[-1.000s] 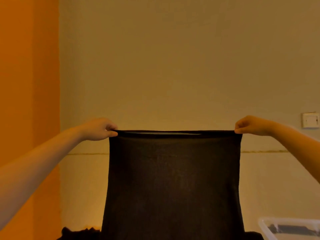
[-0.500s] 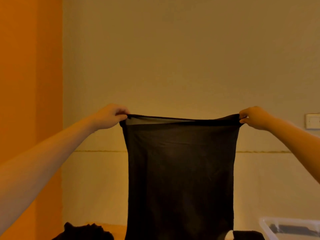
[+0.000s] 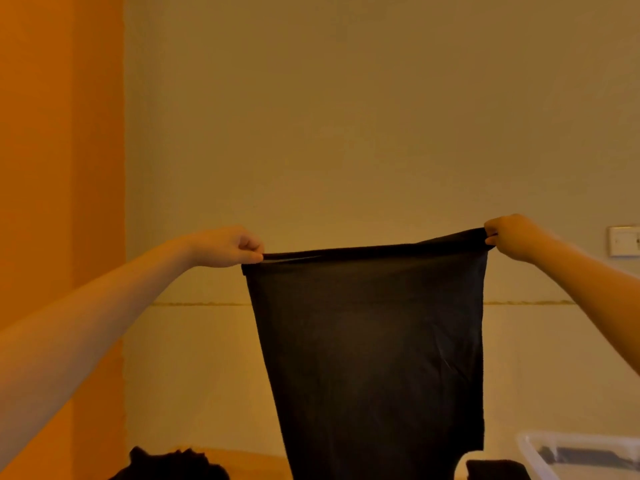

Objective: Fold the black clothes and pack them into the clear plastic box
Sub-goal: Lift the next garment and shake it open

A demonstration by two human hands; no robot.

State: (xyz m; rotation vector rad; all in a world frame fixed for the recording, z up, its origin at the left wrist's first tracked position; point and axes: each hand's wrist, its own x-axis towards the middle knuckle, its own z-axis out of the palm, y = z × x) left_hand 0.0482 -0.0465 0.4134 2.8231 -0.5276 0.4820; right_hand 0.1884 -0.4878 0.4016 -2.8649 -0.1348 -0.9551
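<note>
Garment (image 3: 370, 341), black, is held aloft by its top corners, pinched by left hand (image 3: 228, 247) and right hand (image 3: 510, 235).

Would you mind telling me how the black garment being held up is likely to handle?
Probably floppy: the black garment hangs straight down from where the left hand and right hand pinch its top edge. Likely light, since pinches alone carry it. Its top edge sags slightly, so it should drape and fold easily.

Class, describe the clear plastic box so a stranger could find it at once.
Start at the beige wall and drop to the bottom right corner, below the white wall switch. The clear plastic box sits there: the only see-through thing, beside dark clothes.
</note>
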